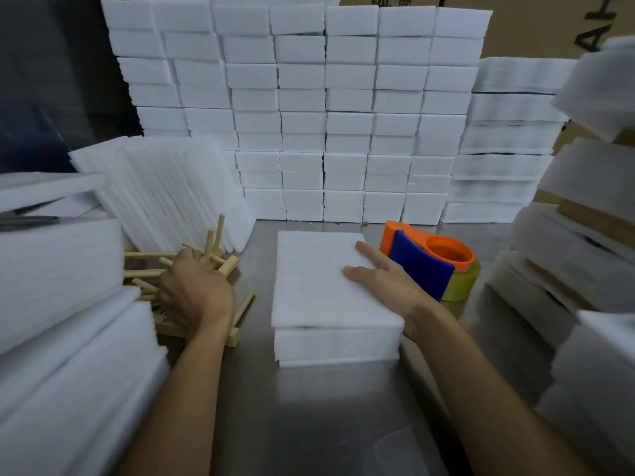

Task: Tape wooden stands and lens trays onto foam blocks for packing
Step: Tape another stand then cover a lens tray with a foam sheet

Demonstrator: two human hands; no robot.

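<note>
A white foam block (316,290), with a thin foam sheet on top, lies in the middle of the steel table (309,424). My right hand (388,280) rests flat on its right edge, fingers spread. To the left, my left hand (196,290) reaches down into a heap of wooden stands (209,249) with upright dowels, fingers curled among them; whether it grips one I cannot tell. An orange and blue tape dispenser (433,262) with a yellowish tape roll stands just right of the block, behind my right hand.
A wall of stacked white foam blocks (343,115) fills the back. Leaning foam sheets (171,187) stand behind the stands. More foam piles sit at the left (62,321) and right (584,235). Cardboard boxes (536,25) rise at the back right.
</note>
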